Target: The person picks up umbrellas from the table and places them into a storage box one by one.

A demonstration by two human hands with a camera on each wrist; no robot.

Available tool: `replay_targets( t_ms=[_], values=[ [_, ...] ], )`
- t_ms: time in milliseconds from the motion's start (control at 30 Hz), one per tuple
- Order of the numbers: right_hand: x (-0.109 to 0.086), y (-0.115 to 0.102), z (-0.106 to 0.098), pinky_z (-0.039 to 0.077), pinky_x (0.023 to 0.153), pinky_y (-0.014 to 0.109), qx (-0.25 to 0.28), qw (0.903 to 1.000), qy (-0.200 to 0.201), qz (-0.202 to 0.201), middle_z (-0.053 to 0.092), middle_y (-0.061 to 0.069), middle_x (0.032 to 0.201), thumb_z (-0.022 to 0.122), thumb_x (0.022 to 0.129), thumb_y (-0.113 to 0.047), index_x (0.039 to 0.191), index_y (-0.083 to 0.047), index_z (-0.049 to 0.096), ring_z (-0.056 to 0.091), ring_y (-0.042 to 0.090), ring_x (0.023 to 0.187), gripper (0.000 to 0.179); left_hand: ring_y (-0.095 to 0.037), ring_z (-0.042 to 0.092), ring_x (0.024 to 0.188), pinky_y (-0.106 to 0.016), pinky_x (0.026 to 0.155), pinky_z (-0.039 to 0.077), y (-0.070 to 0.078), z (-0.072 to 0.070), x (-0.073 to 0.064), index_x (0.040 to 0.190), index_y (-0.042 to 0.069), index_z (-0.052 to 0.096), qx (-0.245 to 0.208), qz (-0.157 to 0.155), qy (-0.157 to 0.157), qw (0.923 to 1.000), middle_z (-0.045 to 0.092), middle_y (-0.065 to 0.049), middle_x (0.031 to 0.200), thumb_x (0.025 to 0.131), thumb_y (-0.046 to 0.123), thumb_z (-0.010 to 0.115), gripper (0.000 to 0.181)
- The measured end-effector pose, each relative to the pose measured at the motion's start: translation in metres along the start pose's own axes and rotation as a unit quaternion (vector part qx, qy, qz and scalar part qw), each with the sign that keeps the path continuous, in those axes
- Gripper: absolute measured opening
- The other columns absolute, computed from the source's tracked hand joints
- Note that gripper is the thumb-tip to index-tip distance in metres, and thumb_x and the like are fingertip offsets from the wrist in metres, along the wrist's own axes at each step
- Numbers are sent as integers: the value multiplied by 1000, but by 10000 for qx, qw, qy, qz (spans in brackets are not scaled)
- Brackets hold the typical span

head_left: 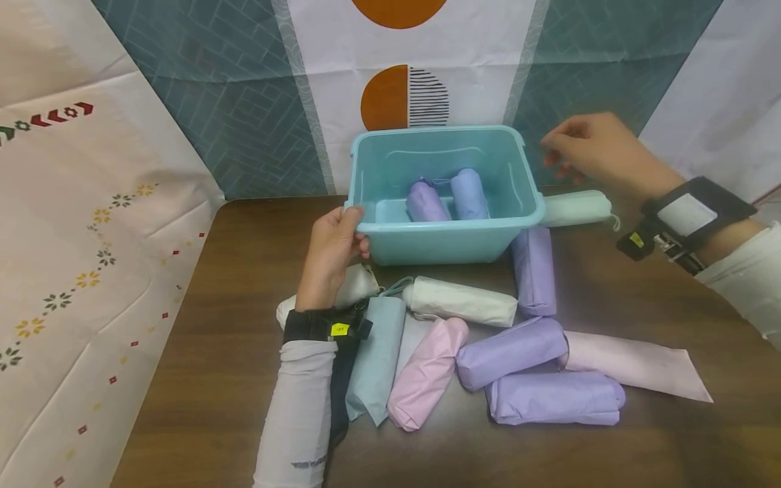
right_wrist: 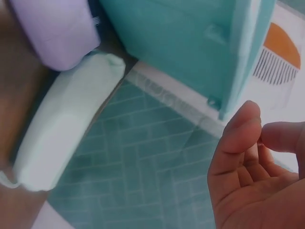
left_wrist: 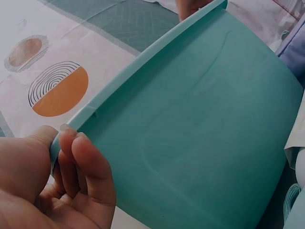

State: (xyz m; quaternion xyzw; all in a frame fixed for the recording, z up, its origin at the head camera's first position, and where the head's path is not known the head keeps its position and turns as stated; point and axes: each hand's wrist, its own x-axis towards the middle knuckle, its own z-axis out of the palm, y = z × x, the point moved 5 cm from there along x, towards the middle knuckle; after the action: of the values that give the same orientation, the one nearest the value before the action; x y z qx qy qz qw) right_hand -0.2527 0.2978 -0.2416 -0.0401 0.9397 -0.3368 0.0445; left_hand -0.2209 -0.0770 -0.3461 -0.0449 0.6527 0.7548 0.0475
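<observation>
A teal plastic bin (head_left: pixel 436 245) stands at the back of the table. My left hand (head_left: pixel 332 251) grips its front left corner, thumb over the rim and fingers curled beneath; the left wrist view shows this hand (left_wrist: pixel 71 176) pinching the rim. Inside the bin lie a purple folded umbrella (head_left: pixel 427 202) and a blue folded umbrella (head_left: pixel 470 195). My right hand (head_left: pixel 594 146) hovers off the bin's right side, fingers loosely bent and holding nothing. Below it, a pale mint folded umbrella (head_left: pixel 576 208) lies against the bin.
In front of the bin lie several folded umbrellas: a cream one (head_left: pixel 460 301), a light teal one (head_left: pixel 376 356), a pink one (head_left: pixel 427 376) and lavender ones (head_left: pixel 555 398). A flat pale pink sleeve (head_left: pixel 637 366) lies to their right. Patterned cloth (head_left: pixel 244 102) hangs behind the table.
</observation>
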Motion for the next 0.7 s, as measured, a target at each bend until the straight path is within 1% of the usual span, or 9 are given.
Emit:
replay_targets(
  t_ms=[100,200,267,400,500,567,667,700],
  values=[
    [-3,8,0,51,63,27,12,10000,8,-25,64,10,101,47,100,-44,119,-7,60,61,20,75,43,-16,46,51,-28,52,45,0,-2,0,90,1,51,-53,-6,35,10000,45,-6,66,94,24,57,25],
    [-7,17,0,52,65,28,-26,10000,28,-3,63,11,102,45,101,-43,121,-5,59,61,20,79,45,-16,47,51,-29,53,46,-1,-3,0,89,0,51,-37,13,43,10000,45,-6,65,94,24,57,24],
    [-10,25,0,52,64,30,-72,10000,65,6,64,12,102,44,102,-42,122,-4,59,62,21,79,46,-16,47,52,-29,53,46,-1,-3,0,88,0,51,-21,52,58,10000,46,-6,64,94,23,57,24],
    [-15,44,0,53,62,31,-151,9998,67,115,65,9,95,43,102,-38,122,-2,59,63,16,74,45,-17,49,52,-30,54,48,-3,-1,0,85,0,51,-24,64,82,9999,47,-7,63,93,22,57,24],
    [-18,59,1,53,60,32,-124,9997,67,191,66,7,89,42,102,-35,120,2,59,64,13,69,45,-17,49,51,-30,54,48,-4,0,-1,81,-1,50,-17,60,160,9999,47,-8,63,92,20,57,24],
    [-19,69,1,53,59,33,-105,9996,56,241,67,9,89,42,102,-35,119,6,59,65,14,68,47,-17,49,51,-29,53,47,-2,1,-2,80,-1,49,0,92,238,9997,46,-8,63,92,19,57,24],
    [-20,84,1,52,57,34,-263,9989,-5,380,68,13,88,40,102,-36,117,11,59,66,15,66,53,-16,48,50,-27,52,45,2,1,-3,80,0,49,61,150,387,9991,46,-8,64,91,17,56,22],
    [-21,88,1,51,56,34,-361,9985,-4,414,68,13,86,41,102,-37,114,12,60,66,17,65,54,-16,47,50,-27,51,45,3,1,-4,80,0,49,78,163,431,9989,46,-8,64,90,17,56,21]
  ],
)
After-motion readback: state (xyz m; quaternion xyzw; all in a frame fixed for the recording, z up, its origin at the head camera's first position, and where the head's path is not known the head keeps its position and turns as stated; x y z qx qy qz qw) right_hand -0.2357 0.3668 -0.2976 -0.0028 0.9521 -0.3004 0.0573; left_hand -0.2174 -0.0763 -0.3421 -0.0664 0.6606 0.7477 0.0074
